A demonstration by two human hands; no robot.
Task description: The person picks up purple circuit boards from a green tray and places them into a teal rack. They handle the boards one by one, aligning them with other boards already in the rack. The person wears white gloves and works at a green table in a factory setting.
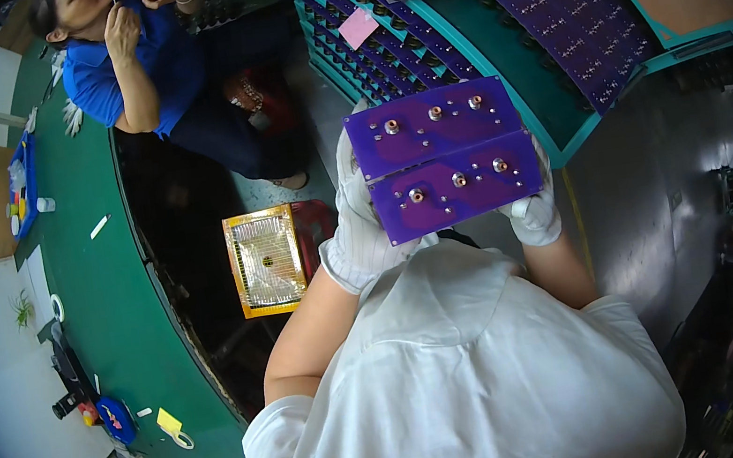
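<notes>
The left hand [354, 221], in a white glove, grips the left edges of two purple boards [485, 197]; most of its fingers are hidden behind them. The right hand [535, 213], gloved too, grips the right edge and lower right corner, with its fingertips also out of sight. The boards lie one above the other, a thin seam between them; whether they are joined I cannot tell. Each shows three round metal terminals on the face turned to the camera.

The step in hand looks like holding the boards up, perhaps to check or carry them. Any move from here would call for both hands to travel together, keeping the pair in line and clear of the rack.

Both arms are bent and reach forward from the white shirt [464, 375], hands near one height, the boards slightly tilted.

Just beyond stands the teal rack [554, 149], loaded with more purple boards and bearing a pink slip [358, 28]. To the left, lower down, is a yellow-edged box [265, 261]. Farther left runs the green desk [95, 317], with a blue tray [24, 190]; a co-worker [98, 84] in blue sits beyond, hands raised.
</notes>
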